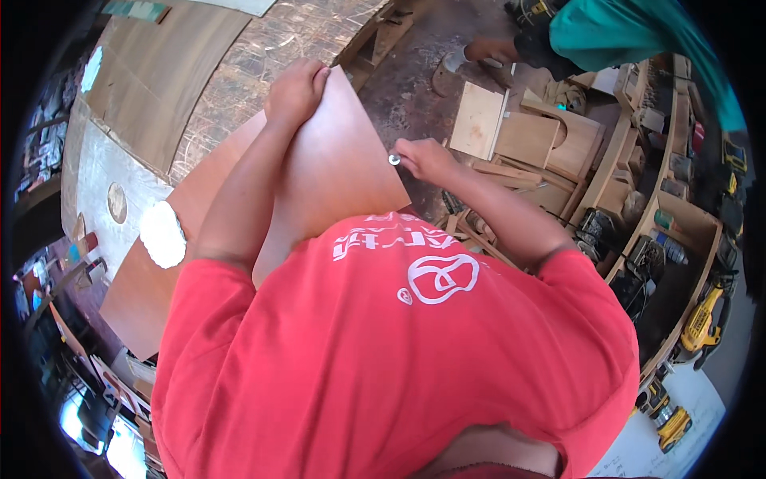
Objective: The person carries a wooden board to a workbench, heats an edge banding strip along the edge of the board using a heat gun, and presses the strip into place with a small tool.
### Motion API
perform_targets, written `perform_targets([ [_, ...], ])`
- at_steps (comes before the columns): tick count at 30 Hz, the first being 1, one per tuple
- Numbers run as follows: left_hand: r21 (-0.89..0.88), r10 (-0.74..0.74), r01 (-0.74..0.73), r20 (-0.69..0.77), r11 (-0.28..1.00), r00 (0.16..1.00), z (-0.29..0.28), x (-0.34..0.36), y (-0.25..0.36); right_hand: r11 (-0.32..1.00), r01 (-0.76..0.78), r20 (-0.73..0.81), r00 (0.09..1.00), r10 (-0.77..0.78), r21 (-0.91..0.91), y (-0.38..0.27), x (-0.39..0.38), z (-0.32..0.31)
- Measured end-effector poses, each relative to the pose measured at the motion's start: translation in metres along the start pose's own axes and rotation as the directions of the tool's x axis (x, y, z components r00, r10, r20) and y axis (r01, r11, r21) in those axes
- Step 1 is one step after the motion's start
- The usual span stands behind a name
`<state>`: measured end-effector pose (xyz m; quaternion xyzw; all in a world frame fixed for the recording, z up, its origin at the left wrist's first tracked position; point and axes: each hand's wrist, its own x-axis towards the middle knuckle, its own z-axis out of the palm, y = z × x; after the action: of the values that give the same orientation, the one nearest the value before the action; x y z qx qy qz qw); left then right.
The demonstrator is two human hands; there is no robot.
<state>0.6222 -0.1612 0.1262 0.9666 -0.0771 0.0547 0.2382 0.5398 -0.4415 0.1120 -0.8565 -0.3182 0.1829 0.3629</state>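
In front of me a thin reddish-brown wood sheet [339, 152] stretches from the workbench [275, 60] to its right-hand edge and bends up toward my body. My left hand [295, 94] is closed over the sheet's far corner, fingers curled on its edge. Just off the sheet's right edge, my right hand [429, 163] is closed around a small tool with a round, shiny metal end [394, 160]. The rest of that tool is hidden in my fist, so its kind does not show.
A white crumpled wad [163, 234] rests left of my left arm. Wood offcuts [527, 140] lie on the floor to the right, beside a wooden rack [678, 215] with power tools [702, 319]. At the upper right is another person in a green sleeve [614, 36].
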Motion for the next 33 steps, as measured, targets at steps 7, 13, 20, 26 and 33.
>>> perform_targets([
  [7,0.002,0.021,-0.021,0.012,1.0,1.0,0.001,0.001,0.001,0.998,-0.065,-0.061,0.996,0.064,-0.011,-0.008,0.009,-0.001],
  [13,0.01,0.001,-0.001,-0.016,1.0,1.0,0.003,-0.002,-0.003,0.998,-0.065,0.107,0.992,0.065,-0.005,-0.013,-0.035,0.005],
  [20,-0.015,-0.013,0.012,-0.013,1.0,1.0,0.004,-0.003,-0.002,1.0,-0.006,0.018,1.0,0.006,-0.021,-0.015,-0.025,0.0],
  [26,0.037,-0.035,0.034,0.012,0.999,0.999,0.001,-0.002,-0.002,0.997,0.017,0.013,1.0,-0.016,-0.078,-0.008,-0.016,0.002],
  [33,0.006,-0.004,0.004,-0.03,1.0,1.0,0.004,-0.003,-0.005,0.997,0.066,0.063,0.996,-0.063,-0.041,-0.009,-0.026,0.001],
])
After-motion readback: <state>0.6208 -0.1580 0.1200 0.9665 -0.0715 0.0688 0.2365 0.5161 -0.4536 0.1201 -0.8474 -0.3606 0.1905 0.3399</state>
